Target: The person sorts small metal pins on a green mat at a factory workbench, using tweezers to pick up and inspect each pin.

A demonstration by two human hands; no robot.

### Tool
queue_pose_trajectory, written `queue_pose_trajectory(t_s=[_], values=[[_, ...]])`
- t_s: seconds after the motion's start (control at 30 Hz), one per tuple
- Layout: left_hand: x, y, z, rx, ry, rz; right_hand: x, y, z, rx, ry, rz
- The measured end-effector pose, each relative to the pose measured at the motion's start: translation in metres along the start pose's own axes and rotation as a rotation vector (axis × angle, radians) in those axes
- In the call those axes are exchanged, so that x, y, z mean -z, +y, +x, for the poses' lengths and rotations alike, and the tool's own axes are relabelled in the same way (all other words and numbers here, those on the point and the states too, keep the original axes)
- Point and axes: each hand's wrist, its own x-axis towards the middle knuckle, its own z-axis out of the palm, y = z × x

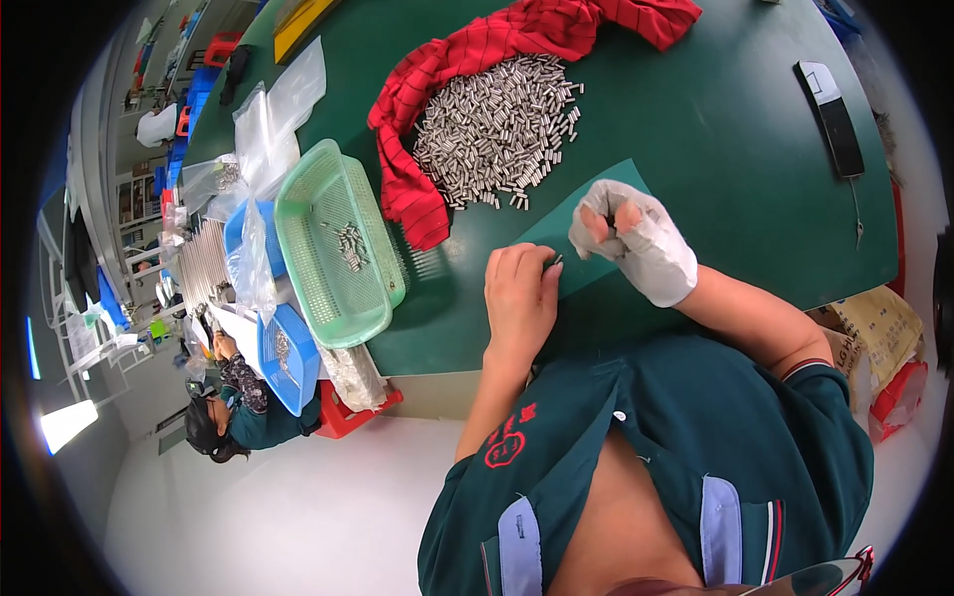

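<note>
My left hand (pixel 519 301) is bare and rests near the table's front edge, its fingers curled and closed. A small metal cylinder (pixel 557 260) shows at its thumb and forefinger tips. To its right my right hand (pixel 641 248) wears a white glove that leaves the thumb and forefinger tips bare. These are drawn together; what they hold, if anything, cannot be made out. Beneath both hands lies a translucent green sheet (pixel 579 223). Beyond them spreads a heap of short silvery metal cylinders (pixel 502 124), bordered at the back and left by a red checked cloth (pixel 412 189).
Left of the heap, a pale green perforated basket (pixel 373 268) contains some cylinders. Blue trays (pixel 298 343) and plastic bags (pixel 268 129) lie farther left, where another person (pixel 238 407) works. A black-and-white device (pixel 833 119) lies at the right on the green table (pixel 735 129).
</note>
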Motion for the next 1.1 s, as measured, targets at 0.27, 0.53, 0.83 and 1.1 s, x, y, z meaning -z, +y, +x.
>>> queue_pose_trajectory(t_s=[0.27,0.53,0.83,1.1], values=[[-0.01,0.001,-0.002,0.008,0.054,0.006,-0.007,0.0,0.016,0.002,-0.067,0.239],[-0.012,0.003,-0.003,0.04,0.045,-0.012,-0.002,0.019,0.019,-0.054,-0.015,0.352],[-0.012,0.003,-0.004,0.049,0.042,-0.01,-0.002,0.021,0.02,-0.073,0.006,0.373],[-0.012,0.003,-0.003,0.057,0.043,-0.02,-0.003,0.018,0.021,-0.114,0.012,0.295]])
